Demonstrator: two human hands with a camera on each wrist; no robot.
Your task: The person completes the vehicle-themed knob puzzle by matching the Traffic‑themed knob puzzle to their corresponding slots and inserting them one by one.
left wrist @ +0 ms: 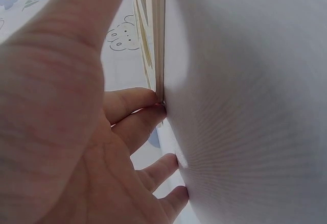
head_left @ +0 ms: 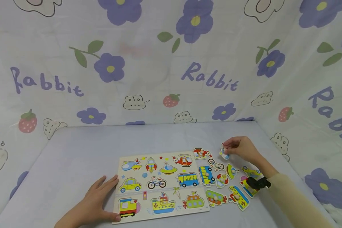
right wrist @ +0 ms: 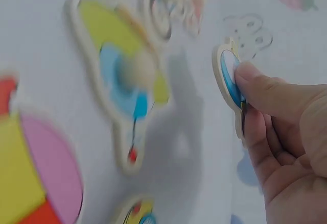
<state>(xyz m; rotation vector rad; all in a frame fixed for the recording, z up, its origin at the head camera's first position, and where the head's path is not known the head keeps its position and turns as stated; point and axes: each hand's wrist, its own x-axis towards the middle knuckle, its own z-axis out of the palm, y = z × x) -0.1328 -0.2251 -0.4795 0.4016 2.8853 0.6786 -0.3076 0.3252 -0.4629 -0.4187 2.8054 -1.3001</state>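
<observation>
The left hand (head_left: 95,198), fingers spread, touches the left edge of the pale rectangular wooden board (head_left: 148,216); the right hand (head_left: 243,150) pinches a blue-and-white flat wooden piece (head_left: 224,155) at right, near colourful knobbed wooden pieces (head_left: 204,178).

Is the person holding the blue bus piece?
No, the blue bus piece lies on the table beside the puzzle board.

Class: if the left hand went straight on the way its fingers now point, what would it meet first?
The wooden vehicle puzzle board: the left hand already touches its edge. Whether it would push the board or slide over it is unclear.
</observation>
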